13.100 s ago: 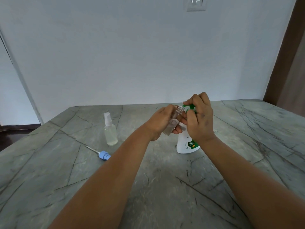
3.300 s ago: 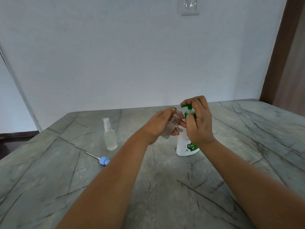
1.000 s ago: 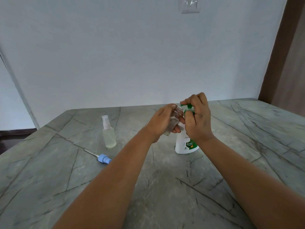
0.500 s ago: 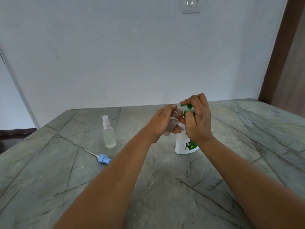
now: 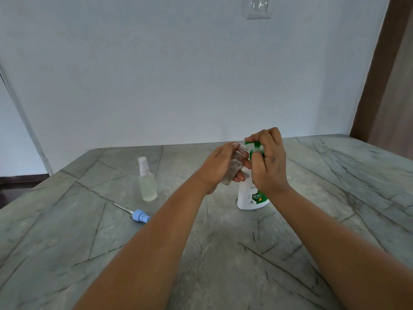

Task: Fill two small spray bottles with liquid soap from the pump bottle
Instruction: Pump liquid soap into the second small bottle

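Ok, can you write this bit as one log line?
left hand: holds open bottle at nozzle | right hand: on pump bottle head

Single head-worn view, wide-angle, looking forward and down from above the near edge of the table (image 5: 223, 265) toward the far wall (image 5: 178, 74). Both forearms enter from the bottom edge and converge near frame centre, where the left hand (image 5: 220, 167) and right hand (image 5: 269, 166) sit at mid-distance — close enough to resolve fingers, not label text. Straight lines bow outward toward the borders — visible at the door frame (image 5: 375, 70), right. No second view exists for overlap.
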Motion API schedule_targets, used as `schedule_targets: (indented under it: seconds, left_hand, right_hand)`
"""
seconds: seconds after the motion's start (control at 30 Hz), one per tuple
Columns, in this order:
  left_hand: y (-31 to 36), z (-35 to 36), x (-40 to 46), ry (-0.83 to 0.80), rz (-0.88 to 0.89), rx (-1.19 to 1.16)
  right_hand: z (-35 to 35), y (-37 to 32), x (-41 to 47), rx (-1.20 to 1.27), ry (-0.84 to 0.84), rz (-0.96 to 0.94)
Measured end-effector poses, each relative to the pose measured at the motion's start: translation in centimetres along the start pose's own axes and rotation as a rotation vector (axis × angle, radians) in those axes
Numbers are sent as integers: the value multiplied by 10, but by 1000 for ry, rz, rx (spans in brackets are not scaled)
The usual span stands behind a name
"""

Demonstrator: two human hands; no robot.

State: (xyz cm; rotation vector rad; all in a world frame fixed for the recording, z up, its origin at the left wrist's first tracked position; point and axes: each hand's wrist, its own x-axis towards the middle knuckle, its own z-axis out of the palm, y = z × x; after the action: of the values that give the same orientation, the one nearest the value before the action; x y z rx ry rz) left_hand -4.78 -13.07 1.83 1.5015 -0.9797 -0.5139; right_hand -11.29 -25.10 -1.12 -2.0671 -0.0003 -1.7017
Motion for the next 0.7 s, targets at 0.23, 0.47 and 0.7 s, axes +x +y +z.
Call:
schedule_targets:
  seconds: [0.23, 0.47, 0.7]
  left_hand:
    - [2, 1, -2, -1, -25, -26]
    - [1, 0, 0, -15, -22, -11]
    - [2, 0, -1, -10, -28, -17]
  right_hand:
    - [3, 1, 1, -14, 10, 10]
    - [1, 2, -2, -17, 2, -28]
    - [2, 0, 1, 6, 23, 16]
